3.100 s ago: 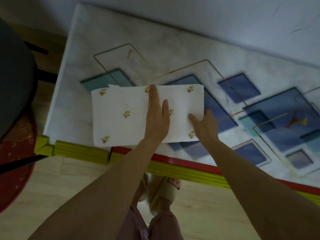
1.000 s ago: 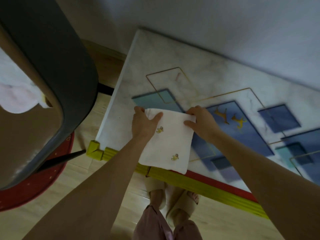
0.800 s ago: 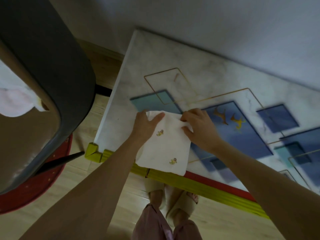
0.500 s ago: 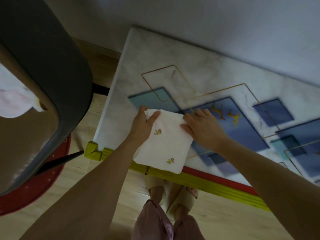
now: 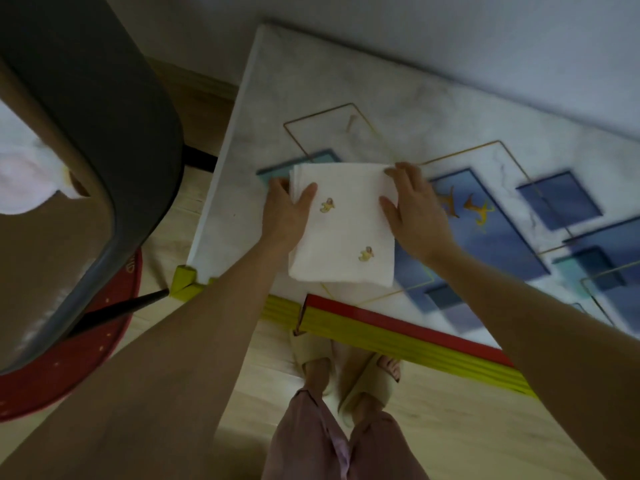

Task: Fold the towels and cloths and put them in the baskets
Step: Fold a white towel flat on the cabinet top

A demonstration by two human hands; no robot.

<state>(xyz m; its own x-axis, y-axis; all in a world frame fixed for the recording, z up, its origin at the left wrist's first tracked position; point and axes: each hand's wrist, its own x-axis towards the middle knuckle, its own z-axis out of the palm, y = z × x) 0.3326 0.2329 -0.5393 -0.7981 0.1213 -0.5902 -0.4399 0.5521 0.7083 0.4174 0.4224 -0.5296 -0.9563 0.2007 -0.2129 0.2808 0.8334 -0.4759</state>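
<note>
Cloth (image 5: pixel 343 230) now squared, fully on table (image 5: pixel 311 98).

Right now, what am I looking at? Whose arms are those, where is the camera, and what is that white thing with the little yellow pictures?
The camera sits on a person's head and looks down, so you see their own two arms and their feet in slippers on the wooden floor. There is no machine here, only hands. The white thing is a folded cloth with small yellow pictures on it. It lies on a table patterned with blue squares. The left hand grips the cloth's left edge, thumb on top. The right hand rests on its right side, fingers fairly straight. At the left stands a big dark basket, with something pale pink and white in it.
</note>
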